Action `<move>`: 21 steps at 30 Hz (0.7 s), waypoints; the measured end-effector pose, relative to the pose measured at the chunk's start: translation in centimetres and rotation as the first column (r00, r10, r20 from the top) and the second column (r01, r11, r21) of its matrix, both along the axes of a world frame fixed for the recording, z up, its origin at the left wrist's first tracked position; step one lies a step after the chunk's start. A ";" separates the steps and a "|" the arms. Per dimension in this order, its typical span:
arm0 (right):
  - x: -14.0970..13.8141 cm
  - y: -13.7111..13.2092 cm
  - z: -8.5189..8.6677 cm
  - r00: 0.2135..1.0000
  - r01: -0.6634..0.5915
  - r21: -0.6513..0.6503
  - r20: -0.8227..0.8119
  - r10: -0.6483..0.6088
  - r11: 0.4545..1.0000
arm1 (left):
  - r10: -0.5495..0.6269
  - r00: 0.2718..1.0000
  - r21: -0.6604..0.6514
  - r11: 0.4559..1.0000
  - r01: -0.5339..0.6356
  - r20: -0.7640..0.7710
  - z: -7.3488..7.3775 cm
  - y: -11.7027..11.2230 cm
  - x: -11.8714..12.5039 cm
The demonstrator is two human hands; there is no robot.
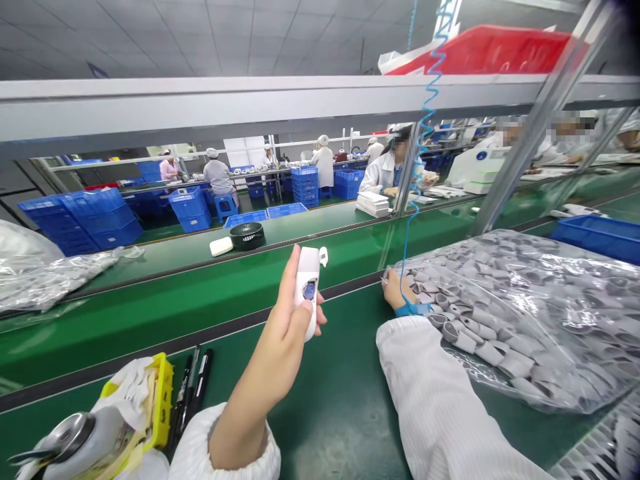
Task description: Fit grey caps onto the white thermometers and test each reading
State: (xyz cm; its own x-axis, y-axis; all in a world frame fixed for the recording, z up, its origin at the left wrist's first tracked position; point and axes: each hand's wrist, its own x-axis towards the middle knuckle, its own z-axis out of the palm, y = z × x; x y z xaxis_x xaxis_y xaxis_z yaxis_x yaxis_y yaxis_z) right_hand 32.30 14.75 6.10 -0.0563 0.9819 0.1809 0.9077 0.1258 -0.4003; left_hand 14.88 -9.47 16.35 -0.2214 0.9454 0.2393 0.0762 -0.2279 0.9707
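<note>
My left hand (293,313) is wrapped round a slim white handheld device (307,270), which stands nearly upright. A dark-edged opening with a round blue part shows on its face, and my thumb lies just below that. Beyond it, a small white piece (323,257) rests on the green belt. My right hand (399,291) is at the near left edge of a clear plastic bag (560,373) full of light grey, tube-like plastic parts (465,337). Its fingers are curled, and what they hold cannot be made out. A blue wrist strap (415,309) with a coiled cord circles that wrist.
A yellow basket (164,400) with a metal-topped bottle (95,433) stands at lower left, beside black pens (200,383). Across the green belt (165,300) lie a round black fan-like part (247,235) and a white block (221,247). Co-workers sit beyond. A blue crate (600,237) is at right.
</note>
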 end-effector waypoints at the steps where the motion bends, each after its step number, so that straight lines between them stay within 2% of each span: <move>1: 0.2 0.1 -0.3 0.997 -0.033 0.062 -0.073 0.037 0.998 | 0.053 0.995 -0.004 0.999 -0.054 -0.079 -0.2 0.2 -0.1; 3: 0.5 0.2 -0.9 0.967 -0.089 0.188 -0.220 0.130 0.978 | 0.159 0.961 0.031 0.987 -0.156 -0.226 -0.6 0.8 -0.4; 5: 0.8 0.4 -1.4 0.928 -0.095 0.250 -0.328 0.177 0.964 | 0.285 0.885 0.111 0.959 -0.262 -0.370 -1.1 1.6 -0.8; 9: 1.0 1.5 -1.1 0.867 -0.013 0.194 -0.487 0.107 0.981 | 0.490 0.687 0.244 0.870 -0.429 -0.536 -2.0 3.5 -2.2; 12: 1.6 2.3 0.9 0.817 0.034 0.122 -0.575 0.042 0.992 | 0.522 0.629 0.227 0.841 -0.491 -0.575 -3.5 5.6 -4.5; 14: 2.2 2.1 2.9 0.769 0.034 0.115 -0.638 0.048 0.993 | 0.530 0.588 0.170 0.813 -0.557 -0.610 -5.3 7.1 -6.8; 18: 3.5 -1.0 6.9 0.620 -0.062 0.183 -0.763 0.182 0.981 | 0.537 0.502 -0.001 0.683 -0.731 -0.678 -9.9 9.1 -12.1; 21: 3.9 -4.4 9.3 0.466 -0.153 0.250 -0.835 0.293 0.956 | 0.533 0.445 -0.080 0.573 -0.816 -0.720 -13.0 9.0 -15.1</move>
